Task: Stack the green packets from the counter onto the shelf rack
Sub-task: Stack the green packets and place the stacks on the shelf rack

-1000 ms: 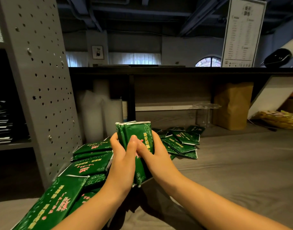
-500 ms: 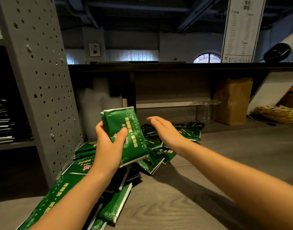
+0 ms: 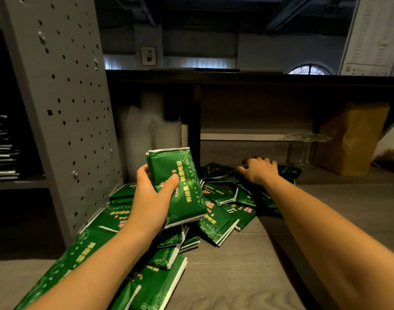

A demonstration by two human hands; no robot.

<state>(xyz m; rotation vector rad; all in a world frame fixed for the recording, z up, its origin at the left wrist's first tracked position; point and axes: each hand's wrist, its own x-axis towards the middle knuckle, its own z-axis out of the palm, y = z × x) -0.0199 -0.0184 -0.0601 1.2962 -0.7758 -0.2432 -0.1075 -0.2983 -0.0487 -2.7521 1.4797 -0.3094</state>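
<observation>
My left hand holds a small stack of green packets upright above the counter. A loose heap of green packets lies scattered on the grey wooden counter, from the near left to the back middle. My right hand reaches to the far packets at the back of the heap, fingers spread and resting on them; a grip is not visible. The grey perforated side panel of the shelf rack stands at the left, with dark stacked items on its shelf.
A brown paper bag and a clear glass stand sit at the back right under a dark upper shelf. White plastic cup stacks stand behind the heap, next to the rack.
My right hand let go of the stack and reached forward to the far packets. My left hand keeps the stack, now tilted slightly. The view has moved closer.
</observation>
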